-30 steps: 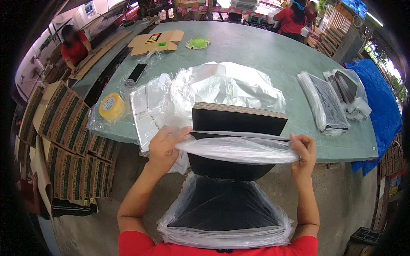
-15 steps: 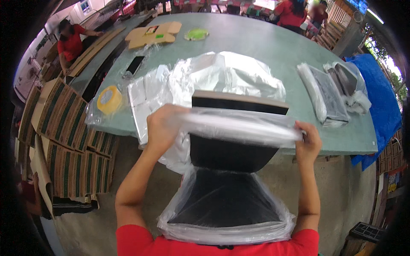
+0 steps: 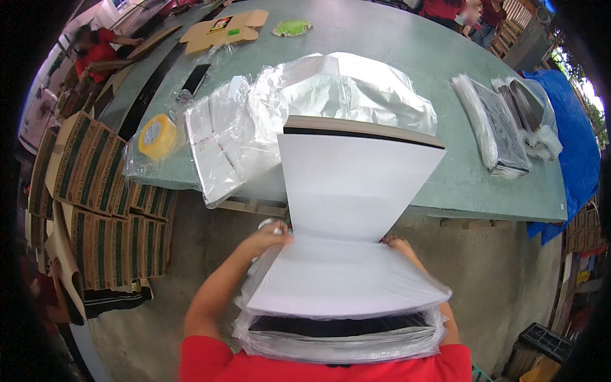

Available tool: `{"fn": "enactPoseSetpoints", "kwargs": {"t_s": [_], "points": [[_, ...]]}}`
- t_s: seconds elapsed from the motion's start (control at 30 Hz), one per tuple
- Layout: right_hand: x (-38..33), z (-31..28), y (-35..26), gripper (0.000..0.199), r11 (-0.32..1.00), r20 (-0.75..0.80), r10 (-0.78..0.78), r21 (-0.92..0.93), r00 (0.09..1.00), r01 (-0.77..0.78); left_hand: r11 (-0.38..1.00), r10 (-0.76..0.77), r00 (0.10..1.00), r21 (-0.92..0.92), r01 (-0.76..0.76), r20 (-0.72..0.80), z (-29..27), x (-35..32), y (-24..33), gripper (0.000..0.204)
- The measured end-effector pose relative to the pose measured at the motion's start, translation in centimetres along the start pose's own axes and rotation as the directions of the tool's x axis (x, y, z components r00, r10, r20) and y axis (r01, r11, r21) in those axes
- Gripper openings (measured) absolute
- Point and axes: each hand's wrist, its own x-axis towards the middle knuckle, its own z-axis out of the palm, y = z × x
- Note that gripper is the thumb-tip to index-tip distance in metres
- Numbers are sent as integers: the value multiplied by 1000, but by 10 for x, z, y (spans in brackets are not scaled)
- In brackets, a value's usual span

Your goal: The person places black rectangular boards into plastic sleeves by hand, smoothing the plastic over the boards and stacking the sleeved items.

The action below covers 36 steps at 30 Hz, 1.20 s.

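A stack of boards (image 3: 363,175) with a white front face stands upright against the near edge of the table. Its lower part continues toward me as a white surface under a clear plastic bag (image 3: 347,280). Below that, a black board (image 3: 337,325) shows through more crumpled clear plastic against my body. My left hand (image 3: 267,239) is closed on the bag's edge at the left side of the boards. On the opposite side my right hand (image 3: 401,245) pinches the bag's edge, partly hidden behind the white surface.
Crumpled clear plastic (image 3: 344,86) and a plastic-wrapped pack (image 3: 219,140) lie on the green table (image 3: 382,32). A yellow tape roll (image 3: 157,137) sits at left, flattened cardboard (image 3: 223,28) farther back. Wrapped black boards (image 3: 493,124) lie at right. Stacked cartons (image 3: 95,172) stand left; people work beyond.
Both hands have come down toward me from the upper part of the boards, taking the stretched plastic down. A white face now shows where a black one was.
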Motion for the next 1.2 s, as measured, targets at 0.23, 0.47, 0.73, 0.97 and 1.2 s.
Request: {"fn": "enactPoseSetpoints", "kwargs": {"t_s": [0.23, 0.47, 0.73, 0.97, 1.2], "points": [[64, 52, 42, 26, 965, -545, -110, -258, 831, -42, 871, -53, 992, 481, 101, -112, -9, 70, -75, 56], [-8, 38, 35, 26, 933, -117, -270, -277, 956, 230, 852, -123, 991, 508, 129, -47, 37, -2, -9, 74], [-153, -45, -170, 46, 765, 491, -635, 297, 596, 571, 842, 129, 990, 534, -79, -57, 40, -101, 186, 22], [-102, 40, -81, 64, 637, 874, -82, -324, 479, 699, 709, 118, 892, 591, -384, 437, 105, -78, 92, 22], [-59, 45, -137, 64, 842, 856, -59, -234, 513, 486, 573, 750, 635, 663, -482, -186, 115, 5, 131, 17]]}}
